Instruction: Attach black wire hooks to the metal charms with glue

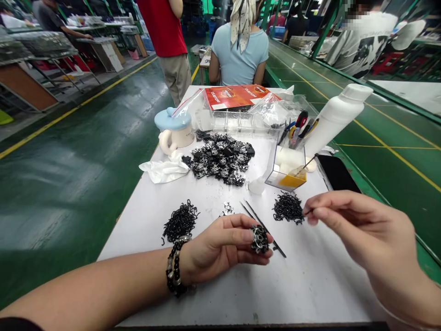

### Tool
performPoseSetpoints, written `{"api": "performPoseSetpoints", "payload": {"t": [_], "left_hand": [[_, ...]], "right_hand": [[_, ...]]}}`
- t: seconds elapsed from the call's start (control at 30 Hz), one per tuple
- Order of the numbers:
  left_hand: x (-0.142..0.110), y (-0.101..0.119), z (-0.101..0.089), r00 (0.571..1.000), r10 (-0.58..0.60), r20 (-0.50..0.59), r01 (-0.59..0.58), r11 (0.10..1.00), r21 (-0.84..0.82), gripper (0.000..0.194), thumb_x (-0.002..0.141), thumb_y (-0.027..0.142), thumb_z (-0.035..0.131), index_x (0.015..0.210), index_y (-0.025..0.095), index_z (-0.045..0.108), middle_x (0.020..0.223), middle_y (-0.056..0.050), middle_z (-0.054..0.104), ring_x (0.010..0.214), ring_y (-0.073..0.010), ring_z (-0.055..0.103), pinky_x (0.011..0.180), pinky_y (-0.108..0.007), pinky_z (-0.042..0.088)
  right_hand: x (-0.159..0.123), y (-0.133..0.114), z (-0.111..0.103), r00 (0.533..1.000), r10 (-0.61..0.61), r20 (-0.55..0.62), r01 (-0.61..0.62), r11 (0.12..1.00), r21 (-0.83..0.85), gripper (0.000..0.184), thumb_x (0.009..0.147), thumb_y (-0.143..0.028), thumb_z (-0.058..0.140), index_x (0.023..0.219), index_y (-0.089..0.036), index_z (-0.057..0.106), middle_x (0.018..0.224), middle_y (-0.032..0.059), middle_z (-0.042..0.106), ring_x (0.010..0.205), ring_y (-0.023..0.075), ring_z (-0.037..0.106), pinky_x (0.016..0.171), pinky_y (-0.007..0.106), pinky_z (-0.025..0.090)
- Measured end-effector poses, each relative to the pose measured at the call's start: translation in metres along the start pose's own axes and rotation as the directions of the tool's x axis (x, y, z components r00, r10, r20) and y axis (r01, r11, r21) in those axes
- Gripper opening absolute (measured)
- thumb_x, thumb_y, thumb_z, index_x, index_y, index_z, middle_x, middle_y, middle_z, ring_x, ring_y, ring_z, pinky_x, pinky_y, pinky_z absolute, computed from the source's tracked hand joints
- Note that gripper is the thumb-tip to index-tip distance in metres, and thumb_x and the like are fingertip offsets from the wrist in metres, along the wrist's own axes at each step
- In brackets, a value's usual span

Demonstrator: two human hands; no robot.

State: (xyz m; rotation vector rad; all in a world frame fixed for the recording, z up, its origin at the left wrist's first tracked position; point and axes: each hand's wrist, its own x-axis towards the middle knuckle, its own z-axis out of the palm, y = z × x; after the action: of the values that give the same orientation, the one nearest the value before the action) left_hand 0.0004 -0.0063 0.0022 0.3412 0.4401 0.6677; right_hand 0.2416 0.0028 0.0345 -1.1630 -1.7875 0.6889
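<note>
- Left hand (220, 248): grasping a rounded cluster of small black and silver metal parts (259, 239), thumb on the near side, fingers curled round the rest. It's up above the white tabletop (223, 303), near the middle.
- Right hand (361, 225): thumb and index finger pinched together on a tiny dark piece (306, 212) (too small to make out its shape). Fingertips right beside the right-hand pile of black, thin, hooked pieces (288, 208).
- A similar left-hand pile of black hooked pieces (181, 221) sits just beyond my left wrist, which wears a dark beaded bracelet (177, 266).
- Slim, dark, pointed tweezers (279, 248) lie aslant on the tabletop, partly behind my left fingers.
- Few small, flat, silver pieces (227, 209) just beyond the left hand.
- Big heap of black and silver metal parts (222, 158) farther back, mid-table. Cream mug with a blue lid (177, 137) and crumpled white tissue (163, 170) at its left.
- To its right: clear plastic box (285, 181) holding tools, tall white bottle (339, 115) behind, black phone (337, 174) near the table's right edge.
</note>
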Motion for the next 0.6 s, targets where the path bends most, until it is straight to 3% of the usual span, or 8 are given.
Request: {"api": "performPoseSetpoints", "payload": {"t": [0.13, 0.23, 0.6], "left_hand": [[0.0, 0.001, 0.002, 0.998, 0.025, -0.06, -0.027, 1.0, -0.017, 0.026, 0.069, 0.014, 0.074, 0.092, 0.012, 0.064, 0.084, -0.009, 0.072, 0.077, -0.0174, 0.07, 0.077, -0.028, 0.055], [0.0, 0.001, 0.004, 0.997, 0.026, -0.073, -0.029, 0.999, -0.034, 0.029, 0.068, 0.013, 0.075, 0.095, 0.01, 0.064, 0.082, -0.007, 0.071, 0.075, -0.0156, 0.07, 0.08, -0.028, 0.055], [0.001, 0.001, 0.005, 0.994, 0.017, -0.104, -0.022, 0.999, -0.047, 0.027, 0.068, 0.013, 0.075, 0.093, 0.008, 0.066, 0.085, -0.008, 0.071, 0.077, -0.0149, 0.069, 0.079, -0.026, 0.055]], "right_hand": [[-0.005, -0.029, 0.039, 0.986, -0.042, 0.161, 0.001, 0.969, 0.246, 0.014, 0.089, -0.013, 0.053, 0.093, -0.026, 0.059, 0.084, -0.0013, 0.063, 0.073, 0.0089, 0.06, 0.063, 0.019, 0.051], [-0.008, -0.026, 0.058, 0.987, -0.065, 0.146, 0.024, 0.963, 0.268, 0.012, 0.089, -0.013, 0.051, 0.09, -0.024, 0.056, 0.084, 0.0003, 0.056, 0.08, 0.0099, 0.055, 0.067, 0.021, 0.048], [-0.011, -0.019, 0.062, 0.978, 0.037, 0.206, -0.104, 0.942, 0.32, 0.009, 0.092, -0.02, 0.049, 0.085, -0.023, 0.053, 0.079, -0.0014, 0.047, 0.074, 0.0085, 0.045, 0.065, 0.02, 0.039]]}}
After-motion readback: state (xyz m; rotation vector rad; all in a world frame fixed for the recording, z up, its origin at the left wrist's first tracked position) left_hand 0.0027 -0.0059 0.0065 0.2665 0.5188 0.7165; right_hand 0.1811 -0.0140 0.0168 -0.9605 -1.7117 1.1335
